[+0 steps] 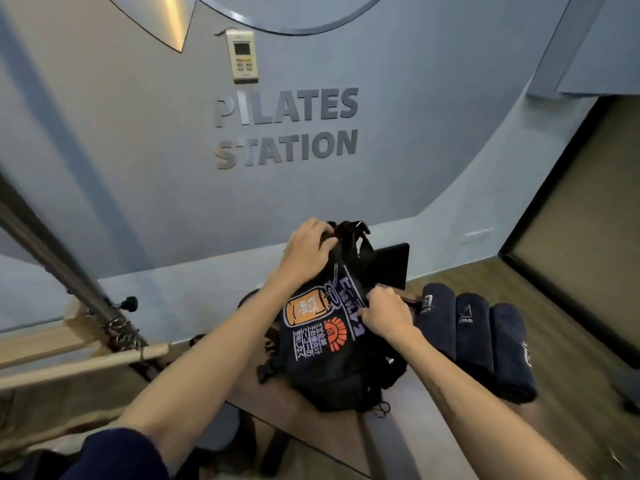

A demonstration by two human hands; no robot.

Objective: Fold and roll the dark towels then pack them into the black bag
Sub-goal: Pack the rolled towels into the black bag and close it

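- Black fabric bag point(332, 344), printed with orange, white and purple graphics and lettering, stands on a brown wooden tabletop point(450, 420), tilted away from the person.
- Left hand point(309, 251): fingers curled over the top edge of the bag beside its black carry handle point(353, 233), clenched on the fabric there.
- Right hand point(388, 315): fingers curled and pinching the bag's right-hand side at about mid-height; the exact part pinched is hidden by the hand, so whether it is a zip pull or plain fabric cannot be told.
- Bag body sits between the two grips, its lower end below and nearer the person than the right hand.
- Three dark navy rolled towels point(474, 337) with small white embroidered marks lie side by side on the tabletop, just right of the right-hand grip; the nearest roll lies close against the bag's side.
- A flat black rectangular panel point(391, 265) stands behind the bag, just beyond the right-hand grip.
- A black plastic buckle point(266, 372) on a strap hangs at the bag's lower left, below the left forearm.
- Grey wall beyond the left-hand grip carries raised metallic lettering point(287, 128) and a white wall controller point(242, 57).
- Wooden bars and a metal spring assembly point(114, 327) stand well to the left of the left arm.
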